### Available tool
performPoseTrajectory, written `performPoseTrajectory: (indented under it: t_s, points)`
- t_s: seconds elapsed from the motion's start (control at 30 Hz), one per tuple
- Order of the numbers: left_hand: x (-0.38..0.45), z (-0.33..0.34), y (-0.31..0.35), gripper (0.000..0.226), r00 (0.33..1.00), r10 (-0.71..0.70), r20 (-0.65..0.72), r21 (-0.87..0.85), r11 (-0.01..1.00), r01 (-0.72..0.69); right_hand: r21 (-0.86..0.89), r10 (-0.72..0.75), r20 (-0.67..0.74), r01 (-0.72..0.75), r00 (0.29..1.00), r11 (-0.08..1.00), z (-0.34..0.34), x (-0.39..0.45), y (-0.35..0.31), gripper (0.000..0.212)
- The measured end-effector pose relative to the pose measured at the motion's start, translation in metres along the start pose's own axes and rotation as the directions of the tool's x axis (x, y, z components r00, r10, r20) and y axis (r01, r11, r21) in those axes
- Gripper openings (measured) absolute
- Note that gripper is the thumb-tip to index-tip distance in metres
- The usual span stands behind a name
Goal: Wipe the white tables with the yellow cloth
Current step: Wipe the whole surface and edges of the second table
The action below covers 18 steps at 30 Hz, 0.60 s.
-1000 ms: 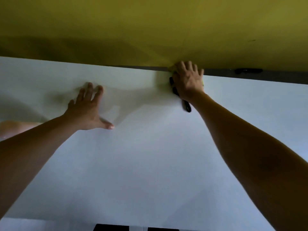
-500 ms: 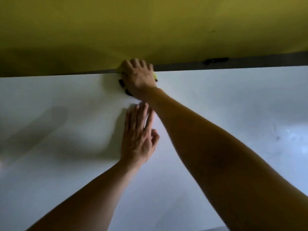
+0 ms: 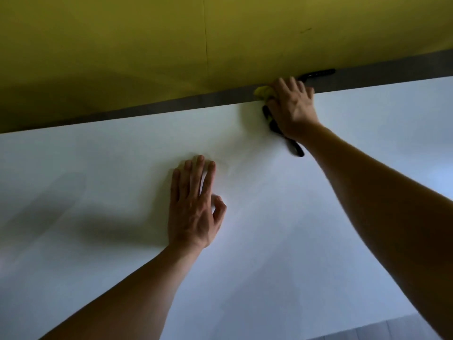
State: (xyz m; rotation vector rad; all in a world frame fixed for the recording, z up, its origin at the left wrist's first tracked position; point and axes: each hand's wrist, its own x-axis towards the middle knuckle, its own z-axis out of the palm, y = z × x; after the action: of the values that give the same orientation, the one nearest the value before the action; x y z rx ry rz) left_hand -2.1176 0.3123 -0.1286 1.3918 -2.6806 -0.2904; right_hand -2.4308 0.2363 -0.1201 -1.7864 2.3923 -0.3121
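I see the right hand [image 3: 291,109] at the far edge of the white counter [image 3: 269,241], fingers curled over the yellow cloth [image 3: 261,92], pressing it down where the counter meets the grey strip [image 3: 171,104] below the yellow wall [image 3: 171,45]. A black strap [image 3: 295,148] trails from under that wrist. The left hand [image 3: 193,207] lies flat on the counter, nearer me than the cloth, fingers straight, holding nothing. I can read no writing anywhere.

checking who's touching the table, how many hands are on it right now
2. The left hand lies flat mid-table; the right hand presses the yellow cloth at the far edge of the white table.
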Motion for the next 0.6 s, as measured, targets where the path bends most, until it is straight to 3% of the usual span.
performPoseTrajectory:
  t_s: [0.1,0.2,0.3,0.43,0.6]
  points:
    - [0.002,0.002,0.001,0.071,1.0,-0.015,-0.005,0.004,1.0,0.015,-0.003,0.058,-0.02,-0.058,0.998,0.998,0.0,0.004,0.001,0.033]
    - [0.001,0.004,0.001,0.073,1.0,-0.013,0.001,-0.001,1.0,0.013,-0.002,0.061,0.004,-0.061,0.998,0.998,0.009,0.006,-0.037,0.047]
    - [0.0,0.005,0.001,0.074,1.0,-0.017,-0.001,-0.017,1.0,0.017,0.008,-0.062,0.087,0.062,0.994,0.998,0.026,0.011,-0.11,0.049]
    - [0.001,0.003,-0.001,0.072,1.0,-0.008,-0.01,-0.038,0.999,0.008,0.037,-0.274,0.095,0.272,0.957,0.962,0.051,0.023,-0.194,0.046]
    - [0.001,0.004,-0.003,0.072,1.0,-0.004,-0.001,-0.039,0.999,0.004,0.037,-0.261,0.064,0.259,0.963,0.965,0.047,0.022,-0.172,0.046]
